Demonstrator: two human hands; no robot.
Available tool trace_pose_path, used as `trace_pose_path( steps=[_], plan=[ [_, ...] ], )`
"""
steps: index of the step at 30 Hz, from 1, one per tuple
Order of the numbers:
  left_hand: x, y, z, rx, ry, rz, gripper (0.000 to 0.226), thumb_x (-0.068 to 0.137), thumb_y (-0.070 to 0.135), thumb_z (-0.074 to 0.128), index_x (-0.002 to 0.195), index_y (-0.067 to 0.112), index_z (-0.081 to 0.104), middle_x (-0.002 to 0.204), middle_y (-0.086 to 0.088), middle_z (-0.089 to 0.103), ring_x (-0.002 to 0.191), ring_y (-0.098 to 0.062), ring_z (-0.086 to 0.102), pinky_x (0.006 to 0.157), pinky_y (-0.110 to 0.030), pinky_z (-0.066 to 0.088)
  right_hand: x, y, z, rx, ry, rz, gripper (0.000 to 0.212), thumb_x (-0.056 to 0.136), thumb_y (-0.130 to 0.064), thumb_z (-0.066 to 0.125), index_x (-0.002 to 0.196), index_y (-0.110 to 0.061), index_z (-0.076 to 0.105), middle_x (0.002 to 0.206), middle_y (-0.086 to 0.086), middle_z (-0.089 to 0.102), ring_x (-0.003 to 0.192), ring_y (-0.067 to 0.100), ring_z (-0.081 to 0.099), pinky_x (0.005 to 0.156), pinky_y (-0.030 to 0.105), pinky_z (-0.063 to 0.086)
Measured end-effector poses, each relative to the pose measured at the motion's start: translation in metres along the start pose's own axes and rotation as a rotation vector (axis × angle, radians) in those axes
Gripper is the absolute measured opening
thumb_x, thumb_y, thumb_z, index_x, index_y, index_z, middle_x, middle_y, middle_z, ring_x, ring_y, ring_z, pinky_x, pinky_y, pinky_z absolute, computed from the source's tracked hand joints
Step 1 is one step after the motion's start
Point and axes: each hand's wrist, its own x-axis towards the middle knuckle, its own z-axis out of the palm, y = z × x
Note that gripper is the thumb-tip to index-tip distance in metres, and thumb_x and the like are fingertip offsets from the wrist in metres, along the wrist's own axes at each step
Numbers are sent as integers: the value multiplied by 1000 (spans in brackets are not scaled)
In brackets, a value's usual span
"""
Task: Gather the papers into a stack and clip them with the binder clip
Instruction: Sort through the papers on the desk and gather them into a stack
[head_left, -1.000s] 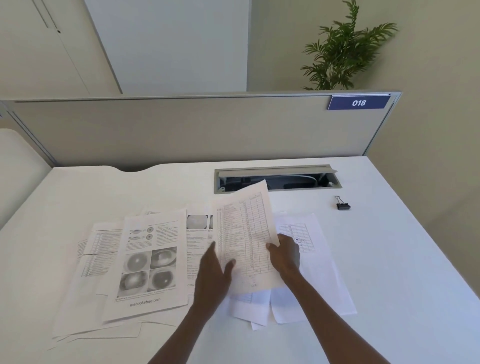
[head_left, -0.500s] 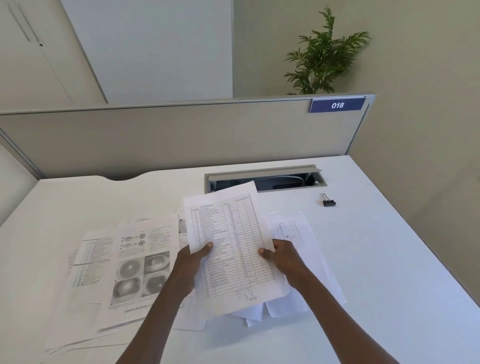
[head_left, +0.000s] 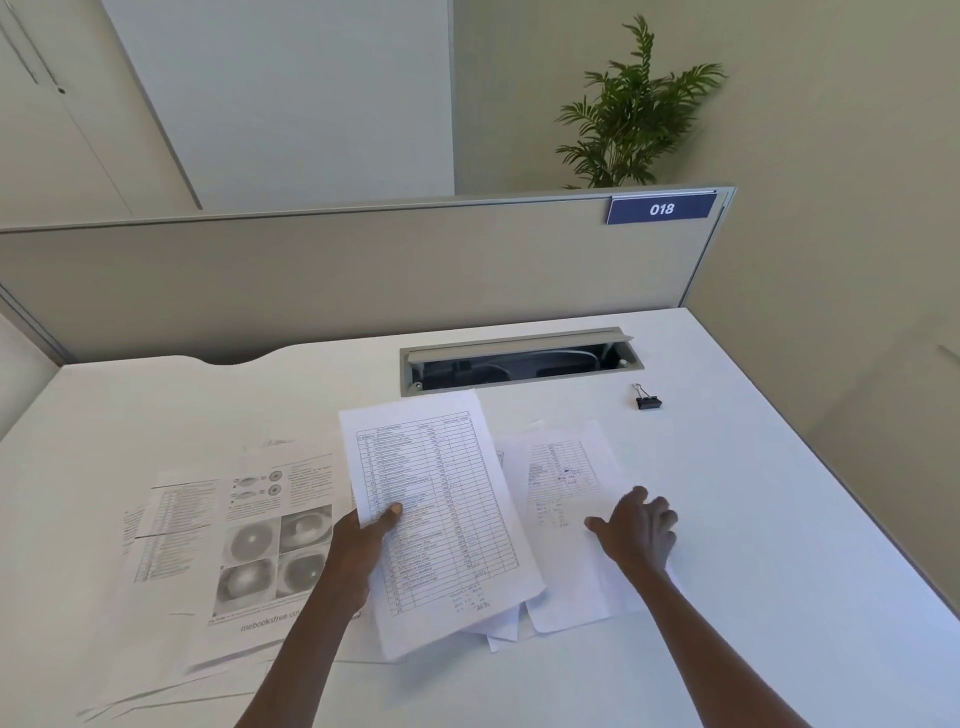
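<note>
Two hands over a white desk (head_left: 753, 519) strewn with loose papers. Left hand (head_left: 363, 545) pinching a table sheet (head_left: 441, 519) by its left edge, thumb on top, sheet lifted and tilted above the rest. Right hand (head_left: 641, 530) flat, fingers spread and relaxed, resting on a faintly printed sheet (head_left: 561, 478) to the right, gripping nothing. More papers fanned out to the left, topmost a page with round grey pictures (head_left: 275, 545). Binder clip (head_left: 647, 399) lying alone near the far right of the desk, well apart from every sheet, just this side of an open cable slot (head_left: 519, 361). Beyond, a divider panel (head_left: 337, 275) with a blue 018 sign (head_left: 661, 209) and a green plant (head_left: 634, 109).
</note>
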Motion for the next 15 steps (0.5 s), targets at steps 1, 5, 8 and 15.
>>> trace_pose_path(
  steps=[1, 5, 8, 15],
  plan=[
    [0, 0, -1, 7, 3, 3, 21, 88, 11, 72, 108, 17, 69, 106, -5, 75, 100, -28, 70, 93, -49, 52, 2, 3, 1, -19, 0, 28, 78, 73, -48, 80, 127, -7, 41, 131, 19, 45, 125, 37, 40, 97, 45, 43],
    [3, -1, -4, 20, 29, 1, 17, 89, 11, 71, 104, 19, 69, 104, -4, 75, 97, -28, 70, 86, -43, 53, 5, 8, 5, -71, -8, 96, 90, 68, -57, 81, 129, -6, 39, 131, 17, 44, 126, 34, 40, 97, 46, 42],
    [4, -2, -4, 17, 42, -2, 17, 88, 11, 71, 102, 20, 69, 104, -3, 74, 97, -27, 69, 85, -42, 52, 9, 2, 2, -103, -25, 101, 85, 68, -57, 80, 126, -7, 43, 132, 15, 47, 126, 31, 42, 98, 43, 41],
    [3, -1, -3, 21, 40, 3, 17, 89, 12, 70, 103, 20, 69, 103, -2, 75, 96, -27, 70, 87, -44, 52, 17, -5, -2, 7, -105, 133, 75, 68, -39, 86, 122, -7, 45, 129, 14, 58, 127, 33, 46, 99, 43, 38]
  ],
)
